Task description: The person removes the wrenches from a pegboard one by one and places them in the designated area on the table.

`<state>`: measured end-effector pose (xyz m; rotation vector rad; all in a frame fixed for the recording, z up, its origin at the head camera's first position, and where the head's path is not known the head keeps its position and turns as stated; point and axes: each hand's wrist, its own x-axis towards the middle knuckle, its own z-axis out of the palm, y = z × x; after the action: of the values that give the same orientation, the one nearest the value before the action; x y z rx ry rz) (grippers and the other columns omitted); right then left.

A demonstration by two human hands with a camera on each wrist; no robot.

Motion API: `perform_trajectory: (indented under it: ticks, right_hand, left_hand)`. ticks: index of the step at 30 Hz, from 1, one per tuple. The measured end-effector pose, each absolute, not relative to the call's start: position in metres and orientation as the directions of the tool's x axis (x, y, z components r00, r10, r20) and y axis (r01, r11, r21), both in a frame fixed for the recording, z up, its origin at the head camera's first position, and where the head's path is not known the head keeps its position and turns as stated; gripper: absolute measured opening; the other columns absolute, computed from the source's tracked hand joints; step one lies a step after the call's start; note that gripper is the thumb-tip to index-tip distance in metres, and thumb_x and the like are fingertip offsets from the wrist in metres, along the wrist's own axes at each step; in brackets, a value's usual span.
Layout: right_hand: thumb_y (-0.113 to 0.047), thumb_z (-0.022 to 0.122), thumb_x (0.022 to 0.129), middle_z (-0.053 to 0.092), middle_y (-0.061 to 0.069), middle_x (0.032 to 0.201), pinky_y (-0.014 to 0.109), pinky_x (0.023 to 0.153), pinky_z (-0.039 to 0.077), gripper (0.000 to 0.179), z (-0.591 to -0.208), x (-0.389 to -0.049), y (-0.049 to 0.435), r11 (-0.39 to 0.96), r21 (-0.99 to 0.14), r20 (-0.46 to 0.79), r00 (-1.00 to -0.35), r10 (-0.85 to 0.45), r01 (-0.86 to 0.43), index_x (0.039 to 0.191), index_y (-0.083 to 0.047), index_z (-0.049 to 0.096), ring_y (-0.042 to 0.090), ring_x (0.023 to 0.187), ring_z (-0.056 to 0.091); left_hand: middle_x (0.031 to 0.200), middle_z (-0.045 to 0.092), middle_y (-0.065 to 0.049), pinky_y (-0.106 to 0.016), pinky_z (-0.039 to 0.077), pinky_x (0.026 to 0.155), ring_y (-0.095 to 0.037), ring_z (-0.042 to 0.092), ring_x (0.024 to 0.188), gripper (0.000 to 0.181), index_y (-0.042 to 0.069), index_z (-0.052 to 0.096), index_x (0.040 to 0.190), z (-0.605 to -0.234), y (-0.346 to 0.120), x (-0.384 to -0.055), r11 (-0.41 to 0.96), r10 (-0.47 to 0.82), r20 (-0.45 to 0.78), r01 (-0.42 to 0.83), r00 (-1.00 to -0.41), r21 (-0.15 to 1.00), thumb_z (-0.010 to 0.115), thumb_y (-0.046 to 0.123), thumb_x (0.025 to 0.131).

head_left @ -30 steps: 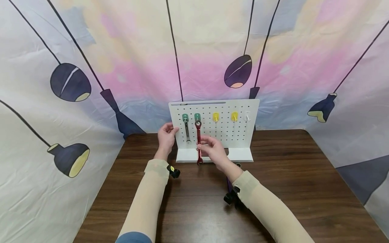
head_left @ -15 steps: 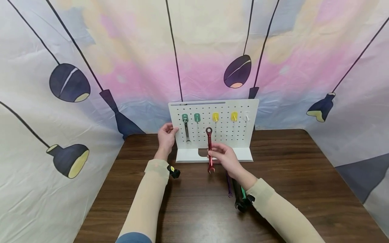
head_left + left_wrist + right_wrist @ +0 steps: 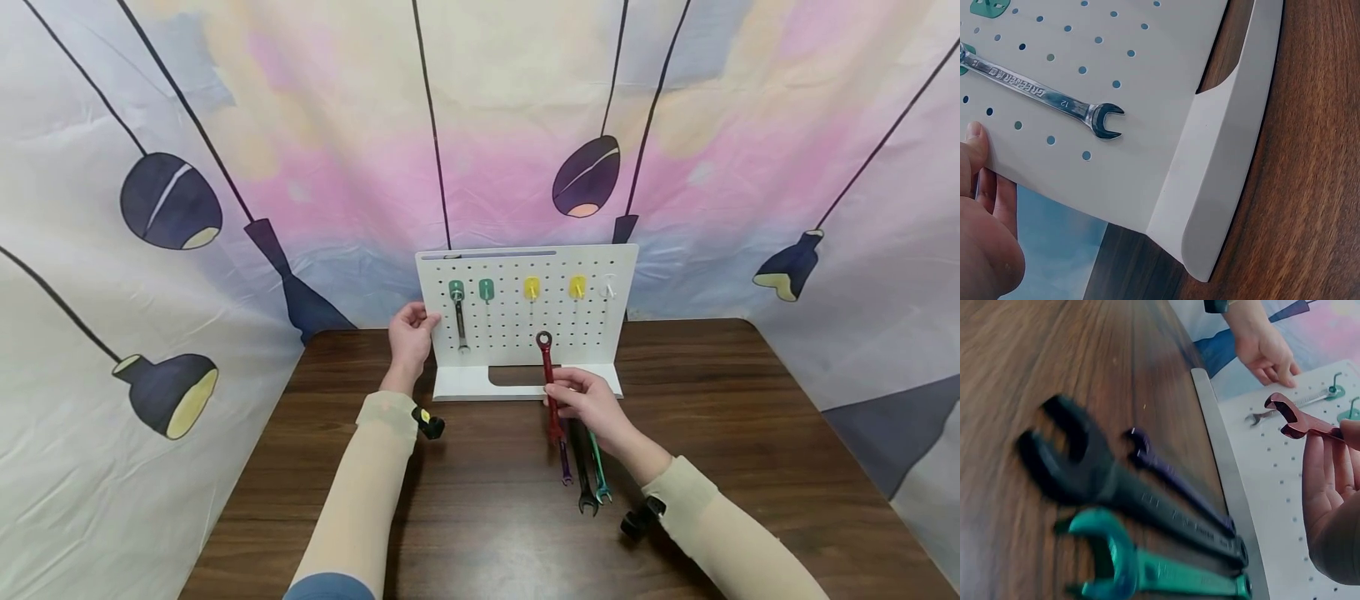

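My right hand (image 3: 592, 408) pinches a red wrench (image 3: 548, 375) by its shaft, ring end up, in front of the pegboard's lower right part. With thumb and fingers my left hand (image 3: 411, 340) grips the left edge of the white pegboard (image 3: 510, 329). A silver wrench (image 3: 1041, 90) hangs from the leftmost green hook (image 3: 457, 289); its open end points down. The second green hook (image 3: 487, 289) bears nothing. Below the right hand, a purple wrench (image 3: 1172, 478), a black wrench (image 3: 1154, 506) and a green wrench (image 3: 1179, 574) lie side by side on the table.
Two yellow hooks (image 3: 532, 288) and a clear hook (image 3: 608, 287) sit farther right on the board. The board's base (image 3: 461, 383) has a cutout and stands on the dark wooden table (image 3: 697, 433). A printed cloth backdrop (image 3: 337, 167) rises behind the table.
My right hand has carried the red wrench off the second green hook, then right and down toward the table. The wrenches on the table have come into view. My left hand stays put.
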<state>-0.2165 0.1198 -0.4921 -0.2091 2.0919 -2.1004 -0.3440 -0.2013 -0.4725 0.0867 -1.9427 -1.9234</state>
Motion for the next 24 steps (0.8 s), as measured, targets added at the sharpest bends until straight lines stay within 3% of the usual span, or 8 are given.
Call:
perform_trajectory:
  ticks: [7,15,24]
  right_hand:
    - [-0.013,0.072,0.103,0.073,0.023,0.114,0.032,0.079,0.062,0.044,-0.497,-0.21,0.137,0.041,-0.999,-0.027,-0.979,-0.204,0.019,0.135,0.014,0.06,0.012,0.089,0.072]
    - [-0.019,0.074,0.103,0.077,0.009,0.11,0.033,0.081,0.062,0.045,-0.508,-0.21,0.158,0.074,-0.996,-0.063,-0.979,-0.192,0.05,0.134,0.012,0.062,0.012,0.093,0.07]
    - [-0.017,0.073,0.104,0.076,0.011,0.108,0.032,0.081,0.063,0.041,-0.514,-0.21,0.184,0.113,-0.99,-0.104,-0.978,-0.184,0.084,0.132,0.011,0.064,0.012,0.091,0.072]
  left_hand:
    - [0.09,0.064,-0.001,-0.023,0.053,0.072,-0.011,0.062,0.081,0.013,-0.003,0.071,0.107,-0.474,-0.201,-0.344,0.065,-0.324,0.238,0.229,-0.916,0.971,0.078,-0.004,0.095]
    - [0.09,0.064,-0.001,-0.02,0.052,0.071,-0.011,0.062,0.081,0.012,-0.002,0.07,0.104,-0.474,-0.201,-0.345,0.057,-0.324,0.245,0.24,-0.914,0.969,0.078,-0.004,0.095]
    - [0.087,0.064,0.002,-0.02,0.052,0.07,-0.01,0.062,0.078,0.013,-0.004,0.07,0.105,-0.475,-0.203,-0.347,0.047,-0.327,0.248,0.246,-0.912,0.968,0.079,-0.005,0.094]
